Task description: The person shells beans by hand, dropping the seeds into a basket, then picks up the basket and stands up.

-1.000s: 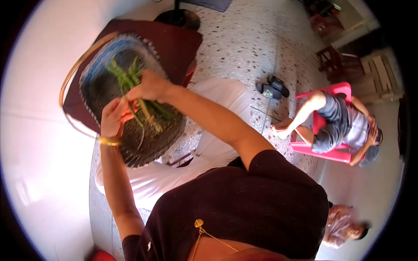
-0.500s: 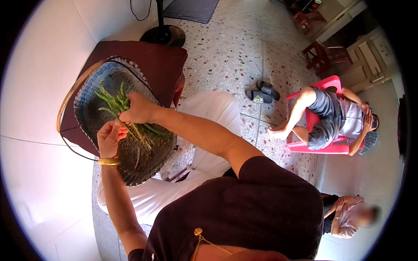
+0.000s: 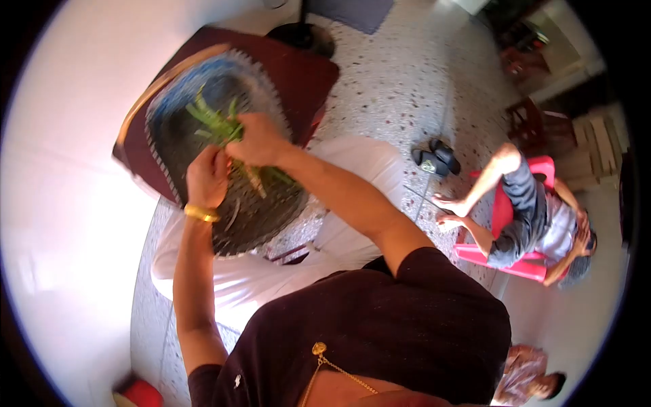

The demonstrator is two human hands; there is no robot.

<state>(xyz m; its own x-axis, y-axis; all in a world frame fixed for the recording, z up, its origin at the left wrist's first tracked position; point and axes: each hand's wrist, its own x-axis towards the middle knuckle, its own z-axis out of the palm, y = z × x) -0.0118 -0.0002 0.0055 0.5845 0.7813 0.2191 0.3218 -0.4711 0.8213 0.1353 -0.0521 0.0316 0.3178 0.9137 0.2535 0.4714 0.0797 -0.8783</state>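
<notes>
My right hand (image 3: 261, 139) is closed round a bunch of asparagus (image 3: 215, 122), its green tips fanning up and left and its pale stalk ends (image 3: 255, 180) showing below the fist. Close against the bunch's left side is my left hand (image 3: 207, 178), fingers pinched together, with a gold bangle (image 3: 202, 213) at the wrist. What the left fingertips hold is blurred and hidden. Both hands are over a woven basket (image 3: 159, 159) with a blue-and-grey rim and a curved wooden handle (image 3: 173, 73). Small dark bits lie on the basket's bottom.
Beneath the basket is a dark red stool or low table (image 3: 308, 74). A black stand base (image 3: 319, 42) is behind it. Black slippers (image 3: 436, 157) lie on the speckled floor. One person (image 3: 525, 210) sits in a pink chair at right; another (image 3: 525, 376) is at lower right.
The view has tilted and shifted, so basket, hands and room appear farther right and turned. My right hand still grips the asparagus, with the left pinched beside it.
</notes>
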